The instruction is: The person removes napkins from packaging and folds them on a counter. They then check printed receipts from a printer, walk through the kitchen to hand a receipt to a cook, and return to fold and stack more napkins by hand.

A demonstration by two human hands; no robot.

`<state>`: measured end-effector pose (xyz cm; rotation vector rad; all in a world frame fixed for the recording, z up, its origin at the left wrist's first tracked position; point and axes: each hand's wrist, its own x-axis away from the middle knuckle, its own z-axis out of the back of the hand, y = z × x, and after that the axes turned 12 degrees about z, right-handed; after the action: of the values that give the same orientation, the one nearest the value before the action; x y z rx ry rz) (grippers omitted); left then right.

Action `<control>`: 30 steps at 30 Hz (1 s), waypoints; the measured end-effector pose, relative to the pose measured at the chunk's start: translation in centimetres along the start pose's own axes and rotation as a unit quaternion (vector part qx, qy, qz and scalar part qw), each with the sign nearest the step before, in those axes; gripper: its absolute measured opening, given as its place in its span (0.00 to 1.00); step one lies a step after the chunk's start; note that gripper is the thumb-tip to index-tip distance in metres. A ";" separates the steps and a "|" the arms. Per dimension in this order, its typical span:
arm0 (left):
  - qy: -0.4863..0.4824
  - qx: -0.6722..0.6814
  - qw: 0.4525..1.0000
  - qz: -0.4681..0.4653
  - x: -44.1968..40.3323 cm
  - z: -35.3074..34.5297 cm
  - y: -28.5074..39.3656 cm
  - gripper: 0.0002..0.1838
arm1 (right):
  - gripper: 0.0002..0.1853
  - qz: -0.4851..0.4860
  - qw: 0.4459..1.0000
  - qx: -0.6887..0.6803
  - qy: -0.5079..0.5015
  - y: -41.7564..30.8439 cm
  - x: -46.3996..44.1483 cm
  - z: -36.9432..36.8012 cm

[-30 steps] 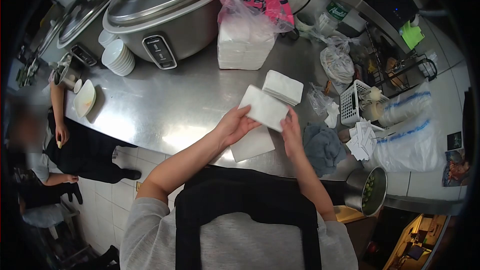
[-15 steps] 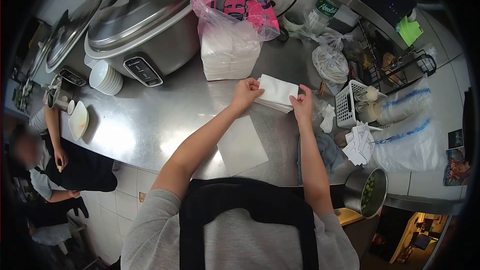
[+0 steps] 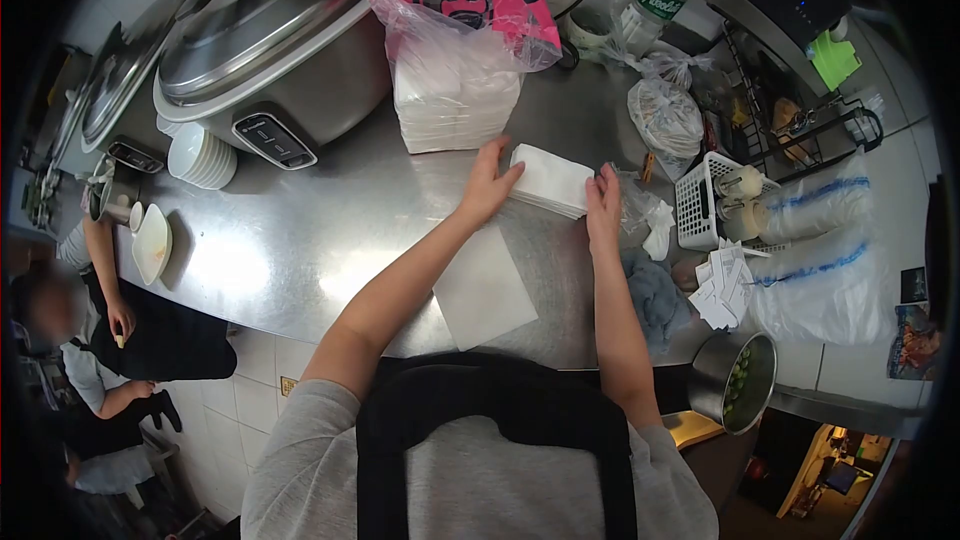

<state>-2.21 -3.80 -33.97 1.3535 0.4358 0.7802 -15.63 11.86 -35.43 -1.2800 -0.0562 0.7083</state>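
Note:
A stack of folded white paper napkins [image 3: 551, 176] lies on the steel counter in front of me. My left hand [image 3: 489, 186] is at its left side, thumb toward the stack and fingers stretched out. At the right end, my right hand [image 3: 603, 202] rests against the edge with its fingers straight. Nearer to me, a flat, pale square sheet [image 3: 484, 292] lies on the counter. Behind the stack stands a larger block of white napkins [image 3: 452, 110] in a clear and pink plastic bag [image 3: 470, 0].
Large rice cookers [image 3: 280, 50] and stacked white bowls [image 3: 203, 155] stand at left. To the right are a white basket [image 3: 697, 202], paper slips [image 3: 722, 285], a blue-grey cloth [image 3: 655, 300] and a pot with green fruit [image 3: 735, 380]. Another person [image 3: 140, 320] is at far left.
Both hands have gone from pinching the top napkins to lying along the stack's two ends with straighter fingers. The stack looks squarer. My view has shifted slightly.

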 end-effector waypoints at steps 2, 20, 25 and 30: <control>-0.027 0.056 0.998 0.000 0.1 -0.4 0.3 0.33 | 0.33 -0.087 0.987 -0.136 0.001 0.2 -0.2 -0.2; -0.022 -0.441 0.868 -0.228 0.0 -2.3 0.1 0.28 | 0.26 0.212 0.865 0.378 -0.254 -2.5 -1.6 -3.1; -0.009 -0.405 0.876 -0.261 0.5 -2.2 -0.6 0.32 | 0.27 0.274 0.864 0.373 -0.199 -1.9 -0.7 -3.3; -0.015 -0.442 0.860 -0.255 1.7 -0.9 1.0 0.33 | 0.29 0.237 0.883 0.350 -0.204 -2.9 -1.3 -3.2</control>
<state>-1.90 -1.95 -32.92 0.3480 0.3192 0.4087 -14.05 8.18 -33.41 -0.4231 0.1670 1.2743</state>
